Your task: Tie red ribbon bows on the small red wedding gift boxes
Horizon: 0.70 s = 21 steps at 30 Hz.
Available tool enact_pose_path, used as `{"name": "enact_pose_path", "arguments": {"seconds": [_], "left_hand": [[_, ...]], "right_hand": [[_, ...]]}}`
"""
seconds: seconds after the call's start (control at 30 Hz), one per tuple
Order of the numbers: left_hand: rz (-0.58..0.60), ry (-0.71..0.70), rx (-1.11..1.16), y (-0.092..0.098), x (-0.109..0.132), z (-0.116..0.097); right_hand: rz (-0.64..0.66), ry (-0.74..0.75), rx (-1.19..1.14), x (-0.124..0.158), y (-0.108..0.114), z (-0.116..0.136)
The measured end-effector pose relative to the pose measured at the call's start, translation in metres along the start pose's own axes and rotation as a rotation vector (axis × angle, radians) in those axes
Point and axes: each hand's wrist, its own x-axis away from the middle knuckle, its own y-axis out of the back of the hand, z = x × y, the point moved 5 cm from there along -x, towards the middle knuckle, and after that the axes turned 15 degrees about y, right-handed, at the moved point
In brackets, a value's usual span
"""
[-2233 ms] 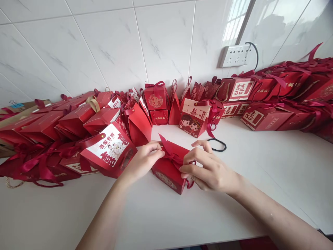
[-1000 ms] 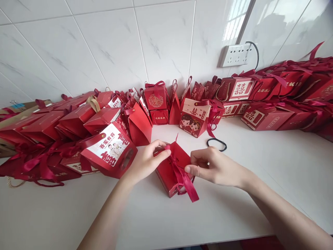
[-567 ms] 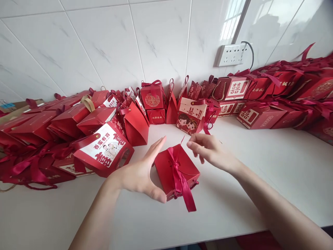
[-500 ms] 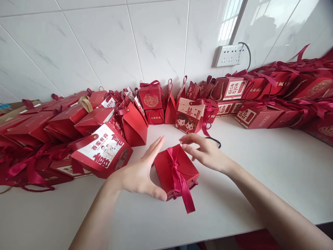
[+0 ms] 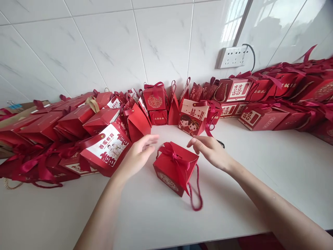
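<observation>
A small red gift box tied with a dark red ribbon bow stands upright on the white counter, its cord handle trailing toward me. My left hand hovers just left of the box, fingers apart and holding nothing. On the other side, my right hand floats close to the box's top right corner with fingers loosely spread and nothing in them. Neither hand touches the box.
Many red gift boxes and bags line the tiled wall, with a white-and-red printed box close on the left and a cartoon-couple box behind. A black hair tie lies behind my right hand. A wall socket sits above.
The hands tied the ribbon on the lying box, then let go. The box now stands upright with the bow on top, and both hands have drawn away from it.
</observation>
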Motion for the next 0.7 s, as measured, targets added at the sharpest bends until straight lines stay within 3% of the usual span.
{"name": "enact_pose_path", "arguments": {"seconds": [0.13, 0.3, 0.4, 0.5, 0.6, 0.7], "left_hand": [[0.059, 0.022, -0.004, -0.008, 0.004, -0.005], [0.032, -0.001, -0.107, -0.013, 0.005, -0.007], [-0.034, -0.005, -0.092, -0.007, 0.006, -0.008], [-0.025, -0.042, -0.046, 0.000, 0.010, -0.013], [0.030, -0.047, -0.034, 0.004, 0.014, -0.018], [0.193, -0.002, -0.032, -0.001, 0.017, -0.018]], "right_hand": [[0.132, 0.195, -0.072, 0.001, -0.012, 0.007], [0.270, 0.322, -0.132, 0.012, -0.021, 0.023], [0.283, 0.400, -0.002, 0.019, -0.023, 0.040], [0.278, 0.472, 0.210, 0.023, -0.027, 0.051], [0.270, 0.504, 0.268, 0.021, -0.027, 0.051], [0.239, 0.518, 0.279, 0.017, -0.022, 0.044]]}}
